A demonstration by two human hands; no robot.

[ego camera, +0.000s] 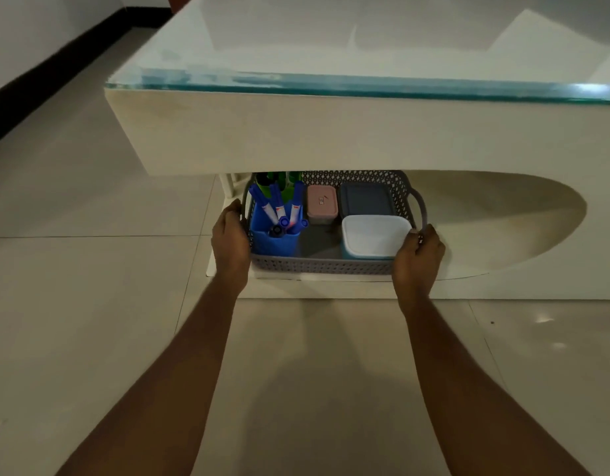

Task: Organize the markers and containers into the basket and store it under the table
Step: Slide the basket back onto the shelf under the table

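A grey perforated basket (322,266) rests on the low shelf under the white table (296,132), its far part beneath the table top. Inside, a blue cup (272,240) holds several blue markers (279,207); green markers (272,182) stand behind it, partly hidden. A pink-lidded container (322,202), a dark blue-lidded container (365,199) and a white-lidded container (375,235) lie beside them. My left hand (229,238) grips the left handle. My right hand (418,254) grips the right handle.
The table has a glass top (331,46) with a thick white apron that overhangs the basket. An oval cut-out (502,218) opens to the right of the basket. Beige floor tiles (90,269) spread around; a dark skirting runs along the left wall.
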